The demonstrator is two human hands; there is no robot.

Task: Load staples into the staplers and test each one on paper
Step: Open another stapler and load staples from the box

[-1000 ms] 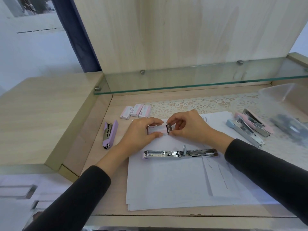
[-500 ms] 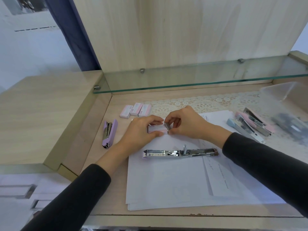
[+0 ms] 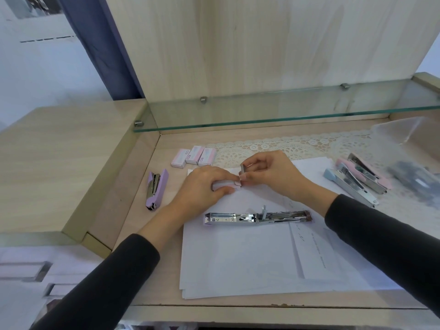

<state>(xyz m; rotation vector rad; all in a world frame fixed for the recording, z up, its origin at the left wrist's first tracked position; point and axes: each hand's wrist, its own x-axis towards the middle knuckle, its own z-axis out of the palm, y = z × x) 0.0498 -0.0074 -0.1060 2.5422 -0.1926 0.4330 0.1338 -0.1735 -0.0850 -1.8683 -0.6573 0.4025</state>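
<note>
My left hand [image 3: 202, 186] grips a small pink staple box [image 3: 222, 186] that lies on the stack of white paper [image 3: 250, 258]. My right hand [image 3: 269, 173] pinches a grey strip of staples [image 3: 243, 168] just above the box's open right end. A stapler [image 3: 258, 217] lies flat and swung fully open on the paper in front of both hands, its metal channel facing up. A lilac stapler [image 3: 156, 189] lies on the desk to the left.
Three closed pink staple boxes [image 3: 194, 157] sit behind my left hand. A blue stapler [image 3: 350, 186] and a pink stapler [image 3: 366, 173] lie at the right on a lace mat [image 3: 273, 146]. A clear plastic bag [image 3: 414, 177] lies far right. A glass shelf [image 3: 285, 113] overhangs the back.
My right hand has lifted the staple strip up and out of the box's end. My left hand keeps hold of the box in the same place.
</note>
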